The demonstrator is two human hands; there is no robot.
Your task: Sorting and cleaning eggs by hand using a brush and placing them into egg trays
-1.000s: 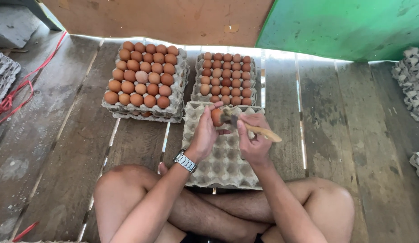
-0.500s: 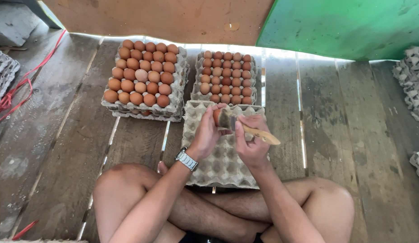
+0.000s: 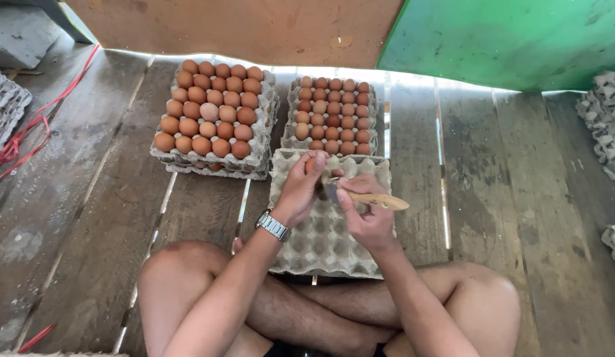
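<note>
Brown egg point(image 3: 311, 164) in left hand point(image 3: 301, 188), above empty tray's point(image 3: 324, 241) far edge.

The left hand point(image 3: 299, 188) was raised with fingers curled shut; the right hand point(image 3: 367, 215), just beside it, was closed, thumb extended.

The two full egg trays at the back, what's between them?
Nothing: a narrow strip of bare wooden floor separates the left tray from the right tray in the head view.
</note>
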